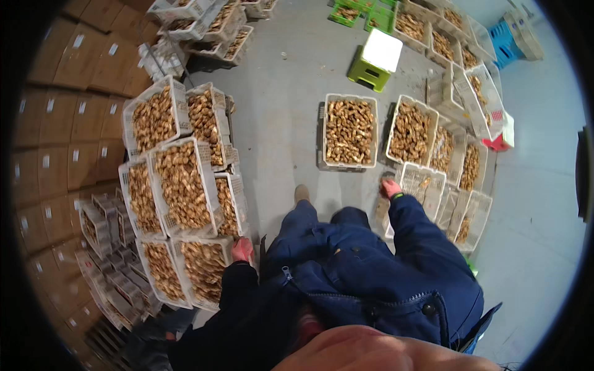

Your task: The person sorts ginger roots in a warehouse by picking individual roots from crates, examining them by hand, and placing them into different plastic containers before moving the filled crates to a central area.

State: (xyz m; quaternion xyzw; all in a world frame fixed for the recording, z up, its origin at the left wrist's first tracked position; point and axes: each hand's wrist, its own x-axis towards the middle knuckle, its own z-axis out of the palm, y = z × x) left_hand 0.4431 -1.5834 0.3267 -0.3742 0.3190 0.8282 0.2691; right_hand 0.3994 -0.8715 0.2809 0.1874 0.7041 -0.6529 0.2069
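My left hand hangs low, its fingers curled into a loose fist, beside the right edge of a white plastic crate filled with brown, knobbly pieces. I see nothing in it, and cannot tell whether it touches the crate. My right hand is lowered at the left side of a stacked white crate with few pieces inside. Its fingers are small and unclear, so a grip on the crate edge cannot be made out. Ahead, a full white crate rests on the grey floor.
Stacked full crates line my left, with brown cartons behind them. More crates stand along the right near the pale wall. A green stool with a white top stands ahead. At lower left, another person's dark sleeve shows.
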